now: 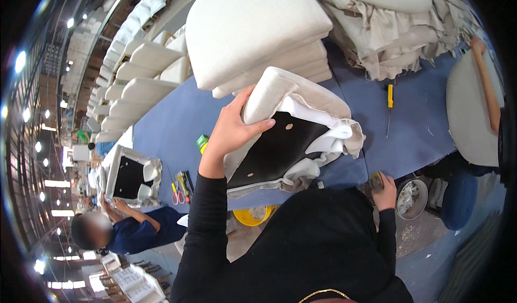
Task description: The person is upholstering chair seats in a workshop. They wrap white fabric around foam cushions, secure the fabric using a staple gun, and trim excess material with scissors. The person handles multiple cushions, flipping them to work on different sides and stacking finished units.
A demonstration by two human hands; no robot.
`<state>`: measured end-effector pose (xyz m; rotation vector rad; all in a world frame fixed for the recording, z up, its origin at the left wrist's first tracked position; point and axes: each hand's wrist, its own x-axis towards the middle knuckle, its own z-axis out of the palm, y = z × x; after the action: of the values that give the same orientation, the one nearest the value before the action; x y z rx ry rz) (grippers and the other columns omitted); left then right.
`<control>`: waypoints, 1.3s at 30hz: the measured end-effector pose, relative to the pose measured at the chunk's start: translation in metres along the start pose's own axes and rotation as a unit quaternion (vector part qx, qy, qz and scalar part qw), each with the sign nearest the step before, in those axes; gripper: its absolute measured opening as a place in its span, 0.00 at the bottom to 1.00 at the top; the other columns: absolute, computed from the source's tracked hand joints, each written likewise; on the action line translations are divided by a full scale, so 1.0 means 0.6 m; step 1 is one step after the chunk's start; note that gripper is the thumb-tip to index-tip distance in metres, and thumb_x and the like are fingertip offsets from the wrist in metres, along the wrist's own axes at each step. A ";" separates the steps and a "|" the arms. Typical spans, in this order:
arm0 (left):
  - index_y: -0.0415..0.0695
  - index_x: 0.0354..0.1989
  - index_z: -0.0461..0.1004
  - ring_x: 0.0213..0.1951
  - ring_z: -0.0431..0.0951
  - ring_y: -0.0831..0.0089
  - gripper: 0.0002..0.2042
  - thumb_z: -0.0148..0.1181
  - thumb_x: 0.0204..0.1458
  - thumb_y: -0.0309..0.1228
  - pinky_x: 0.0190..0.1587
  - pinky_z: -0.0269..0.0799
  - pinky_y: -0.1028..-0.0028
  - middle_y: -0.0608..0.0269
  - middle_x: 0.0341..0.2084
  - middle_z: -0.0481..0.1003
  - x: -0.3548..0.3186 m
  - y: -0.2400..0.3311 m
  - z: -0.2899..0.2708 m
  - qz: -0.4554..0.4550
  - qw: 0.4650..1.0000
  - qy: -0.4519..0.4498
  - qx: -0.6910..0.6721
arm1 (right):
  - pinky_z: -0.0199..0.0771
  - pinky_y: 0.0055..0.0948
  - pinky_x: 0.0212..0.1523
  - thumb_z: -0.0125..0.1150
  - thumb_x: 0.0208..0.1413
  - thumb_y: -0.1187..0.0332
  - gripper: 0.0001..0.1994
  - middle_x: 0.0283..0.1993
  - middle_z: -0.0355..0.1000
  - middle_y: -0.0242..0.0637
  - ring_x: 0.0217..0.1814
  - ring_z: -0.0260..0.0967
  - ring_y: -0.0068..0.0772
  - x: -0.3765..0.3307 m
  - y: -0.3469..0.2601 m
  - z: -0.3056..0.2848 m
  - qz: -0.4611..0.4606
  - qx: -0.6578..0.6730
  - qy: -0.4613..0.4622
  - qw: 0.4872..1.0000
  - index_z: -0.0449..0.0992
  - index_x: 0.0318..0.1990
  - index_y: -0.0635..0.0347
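Note:
A chair seat cushion (269, 151) in cream fabric stands tilted on the blue table, its black underside turned toward me. White padding and loose fabric edges show along its right and lower sides. My left hand (229, 129) grips its upper left edge, thumb on the underside and fingers behind. Down by the table's front edge, to the right of the cushion, my right hand (385, 194) is closed round a dark, rounded tool (376, 182). Its kind is hard to make out, and it is apart from the cushion.
Behind stand stacked cream cushions (258, 28) and a fabric pile (385, 39). A yellow-handled screwdriver (390, 101) lies right; red-handled scissors (177, 194) and a green box (202, 143) lie left. Co-workers flank me. Below are a yellow bucket (239, 217) and a metal bucket (411, 199).

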<state>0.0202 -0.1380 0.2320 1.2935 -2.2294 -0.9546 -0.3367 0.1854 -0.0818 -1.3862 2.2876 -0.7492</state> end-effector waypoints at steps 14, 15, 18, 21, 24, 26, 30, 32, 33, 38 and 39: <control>0.49 0.76 0.68 0.62 0.80 0.42 0.41 0.71 0.57 0.57 0.67 0.73 0.56 0.39 0.62 0.79 0.193 0.142 0.074 0.189 0.960 -0.015 0.207 | 0.79 0.41 0.58 0.76 0.44 0.79 0.32 0.54 0.78 0.49 0.55 0.80 0.54 0.062 -0.150 -0.131 -0.094 0.096 0.025 0.991 0.81 0.63 0.60; 0.51 0.78 0.66 0.64 0.79 0.41 0.42 0.69 0.58 0.59 0.68 0.72 0.55 0.39 0.63 0.78 0.215 0.125 0.084 0.195 0.950 -0.055 0.238 | 0.79 0.40 0.58 0.76 0.45 0.79 0.31 0.54 0.78 0.48 0.54 0.80 0.54 0.074 -0.181 -0.138 -0.110 0.112 0.024 0.987 0.81 0.63 0.60; 0.55 0.81 0.61 0.67 0.76 0.41 0.45 0.66 0.60 0.64 0.70 0.70 0.54 0.41 0.67 0.75 0.216 0.049 0.081 0.203 0.943 -0.102 0.243 | 0.79 0.38 0.58 0.76 0.46 0.78 0.31 0.53 0.79 0.47 0.54 0.81 0.50 0.095 -0.268 -0.156 -0.152 0.195 -0.028 0.969 0.82 0.62 0.61; 0.55 0.82 0.61 0.69 0.75 0.51 0.41 0.62 0.65 0.62 0.72 0.67 0.58 0.46 0.70 0.74 0.194 0.020 0.057 0.203 0.958 -0.123 0.161 | 0.79 0.36 0.59 0.76 0.47 0.77 0.30 0.54 0.80 0.45 0.55 0.82 0.46 0.097 -0.320 -0.150 -0.186 0.270 -0.060 0.943 0.82 0.63 0.60; 0.49 0.79 0.66 0.72 0.71 0.62 0.33 0.51 0.74 0.57 0.74 0.63 0.63 0.53 0.72 0.72 0.165 -0.014 0.021 0.173 0.974 -0.135 0.065 | 0.78 0.35 0.60 0.76 0.47 0.77 0.31 0.55 0.81 0.44 0.56 0.82 0.42 0.100 -0.359 -0.135 -0.218 0.313 -0.072 0.922 0.82 0.63 0.60; 0.46 0.78 0.67 0.72 0.70 0.62 0.34 0.47 0.75 0.58 0.75 0.62 0.64 0.52 0.73 0.71 0.149 -0.054 -0.017 -0.046 0.984 -0.141 0.095 | 0.75 0.33 0.63 0.76 0.50 0.77 0.28 0.55 0.80 0.43 0.57 0.79 0.37 0.100 -0.395 -0.133 -0.221 0.325 -0.096 0.914 0.82 0.62 0.64; 0.44 0.78 0.67 0.74 0.68 0.62 0.36 0.42 0.75 0.60 0.76 0.58 0.66 0.51 0.74 0.69 0.107 -0.107 -0.028 -0.083 0.991 -0.093 0.051 | 0.76 0.35 0.62 0.77 0.50 0.75 0.29 0.55 0.79 0.43 0.57 0.79 0.39 0.110 -0.447 -0.103 -0.265 0.331 -0.073 0.903 0.82 0.64 0.61; 0.43 0.78 0.68 0.74 0.67 0.62 0.36 0.42 0.76 0.60 0.77 0.56 0.67 0.51 0.74 0.69 0.084 -0.070 -0.009 -0.058 0.994 -0.081 0.051 | 0.77 0.35 0.61 0.78 0.50 0.75 0.30 0.56 0.79 0.43 0.56 0.79 0.39 0.115 -0.472 -0.082 -0.263 0.333 -0.064 0.903 0.81 0.64 0.61; 0.42 0.77 0.68 0.74 0.67 0.63 0.36 0.42 0.76 0.60 0.77 0.56 0.67 0.51 0.74 0.69 0.077 -0.053 -0.005 -0.046 0.995 -0.076 0.049 | 0.77 0.35 0.61 0.78 0.50 0.74 0.30 0.56 0.79 0.43 0.56 0.79 0.39 0.113 -0.482 -0.072 -0.260 0.332 -0.059 0.905 0.81 0.65 0.61; 0.51 0.79 0.67 0.70 0.72 0.66 0.33 0.43 0.75 0.59 0.69 0.69 0.63 0.59 0.73 0.72 0.060 -0.091 -0.027 -0.142 0.950 -0.229 -0.160 | 0.76 0.34 0.61 0.78 0.53 0.75 0.31 0.57 0.77 0.44 0.57 0.78 0.38 0.084 -0.507 -0.040 -0.263 0.343 -0.004 0.902 0.79 0.67 0.60; 0.52 0.78 0.68 0.68 0.75 0.66 0.35 0.43 0.74 0.62 0.63 0.76 0.60 0.58 0.71 0.73 0.050 -0.099 -0.023 -0.164 0.951 -0.234 -0.120 | 0.76 0.34 0.61 0.78 0.53 0.76 0.31 0.58 0.78 0.44 0.57 0.78 0.38 0.080 -0.508 -0.036 -0.261 0.350 0.000 0.900 0.79 0.68 0.60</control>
<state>0.0495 -0.1895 0.1984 1.4655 -2.1549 -1.7594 -0.1578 0.0330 0.1189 -1.5937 1.3717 -1.5370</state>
